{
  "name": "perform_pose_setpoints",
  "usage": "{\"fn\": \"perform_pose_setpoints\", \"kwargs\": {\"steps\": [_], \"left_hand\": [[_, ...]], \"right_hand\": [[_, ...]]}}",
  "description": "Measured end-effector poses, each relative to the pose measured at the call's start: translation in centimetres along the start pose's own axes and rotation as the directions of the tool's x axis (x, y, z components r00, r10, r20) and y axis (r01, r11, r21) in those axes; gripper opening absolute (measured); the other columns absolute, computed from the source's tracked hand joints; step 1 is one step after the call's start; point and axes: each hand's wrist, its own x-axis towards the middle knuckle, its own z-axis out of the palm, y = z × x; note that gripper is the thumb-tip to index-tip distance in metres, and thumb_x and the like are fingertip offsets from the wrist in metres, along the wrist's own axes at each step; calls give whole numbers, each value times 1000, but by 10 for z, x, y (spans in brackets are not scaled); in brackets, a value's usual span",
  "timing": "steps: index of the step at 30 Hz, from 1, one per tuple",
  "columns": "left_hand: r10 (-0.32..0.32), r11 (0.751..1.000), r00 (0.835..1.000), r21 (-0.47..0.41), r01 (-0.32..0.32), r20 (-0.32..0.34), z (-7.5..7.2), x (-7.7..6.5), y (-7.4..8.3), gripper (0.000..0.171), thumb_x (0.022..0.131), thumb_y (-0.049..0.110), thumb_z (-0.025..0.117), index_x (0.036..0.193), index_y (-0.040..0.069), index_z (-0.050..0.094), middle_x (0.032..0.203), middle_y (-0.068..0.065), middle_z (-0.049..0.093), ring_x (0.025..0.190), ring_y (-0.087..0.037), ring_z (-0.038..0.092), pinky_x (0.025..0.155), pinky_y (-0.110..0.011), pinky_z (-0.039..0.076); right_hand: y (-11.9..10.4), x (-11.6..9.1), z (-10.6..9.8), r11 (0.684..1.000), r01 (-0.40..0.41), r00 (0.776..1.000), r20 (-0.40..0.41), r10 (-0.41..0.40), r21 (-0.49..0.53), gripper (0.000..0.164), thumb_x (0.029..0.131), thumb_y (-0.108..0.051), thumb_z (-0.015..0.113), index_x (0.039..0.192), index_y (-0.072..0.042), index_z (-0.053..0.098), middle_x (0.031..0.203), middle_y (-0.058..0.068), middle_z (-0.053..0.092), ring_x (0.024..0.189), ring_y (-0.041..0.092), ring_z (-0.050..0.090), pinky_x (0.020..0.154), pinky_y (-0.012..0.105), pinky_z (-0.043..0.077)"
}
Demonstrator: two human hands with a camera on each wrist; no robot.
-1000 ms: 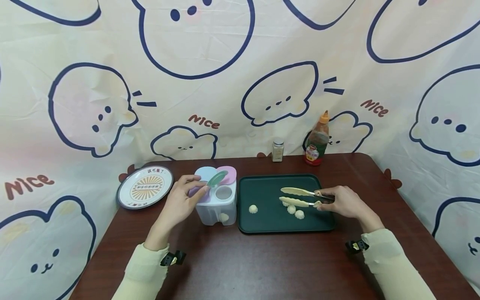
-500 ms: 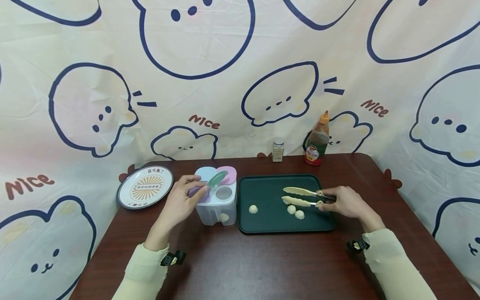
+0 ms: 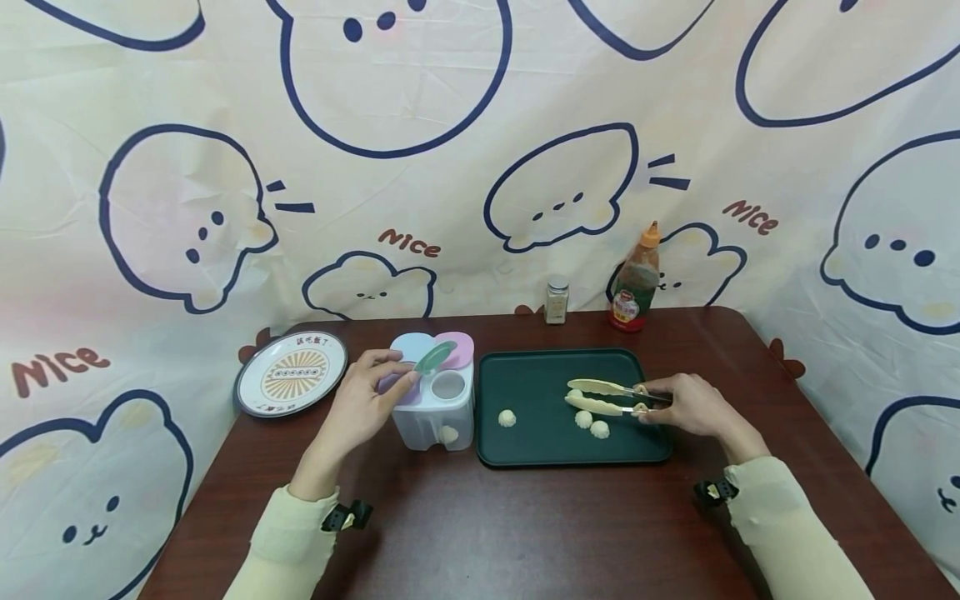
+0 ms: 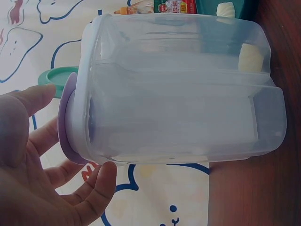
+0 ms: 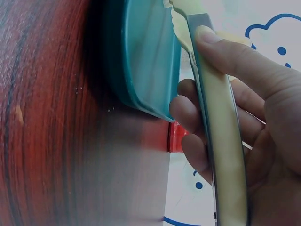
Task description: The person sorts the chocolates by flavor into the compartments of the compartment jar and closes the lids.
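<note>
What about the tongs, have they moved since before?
Yes. In the head view, the tongs have shifted slightly right relative to the green tray, and their tips are closer together.

The head view looks forward and down from above; sideways-turned wrist views, close up, share its dark-green rectangular tray (image 3: 525,375) at frame top.

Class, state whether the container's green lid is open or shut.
Open: the green lid is raised and tilted, leaving the round opening uncovered.

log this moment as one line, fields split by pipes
left hand: holds green lid up | right hand: grips tongs, tips apart | tray: four white pieces visible | box: one white piece inside
</note>
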Motion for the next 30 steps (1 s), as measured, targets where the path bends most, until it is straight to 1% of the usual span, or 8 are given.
{"fn": "perform_pose_setpoints", "kwargs": {"steps": [7, 15, 22, 30], "left_hand": [[7, 1000, 1000, 8, -7, -2, 0, 0, -2, 37, 97, 42, 61, 117, 13, 74, 140, -12, 54, 130, -36, 44, 106, -60, 36], [-2, 1000, 1000, 1, 2, 4, 0, 1, -3, 39, 97, 44, 61, 117, 13, 74, 141, -12, 53, 131, -36, 42, 107, -61, 36], [-2, 1000, 1000, 5, 2, 1, 0, 0, -2, 39, 97, 44, 61, 118, 14, 74, 141, -12, 53, 131, -36, 42, 107, -61, 35], [-8, 1000, 1000, -6, 8, 7, 0, -1, -1, 37, 97, 42, 61, 118, 13, 74, 141, -12, 53, 131, -36, 42, 107, -61, 35]], "right_hand": [[0, -1, 0, 1000, 8, 1000, -9, -8, -14, 53, 83, -44, 78, 125, -12, 71, 106, 5, 76, 81, 12, 61, 70, 35, 52], [-2, -2, -2, 1000, 9, 1000, -21, -9, 3, 52, 83, -41, 79, 125, -10, 71, 105, 5, 76, 79, 13, 59, 67, 31, 47], [-4, -4, -2, 999, 16, 1000, -22, -15, 29, 50, 84, -39, 79, 124, -10, 71, 106, 6, 76, 79, 12, 60, 67, 30, 48], [-10, -6, -3, 995, 72, 996, -51, -68, 66, 50, 84, -38, 79, 124, -9, 71, 103, 4, 76, 78, 13, 60, 65, 25, 49]]}}
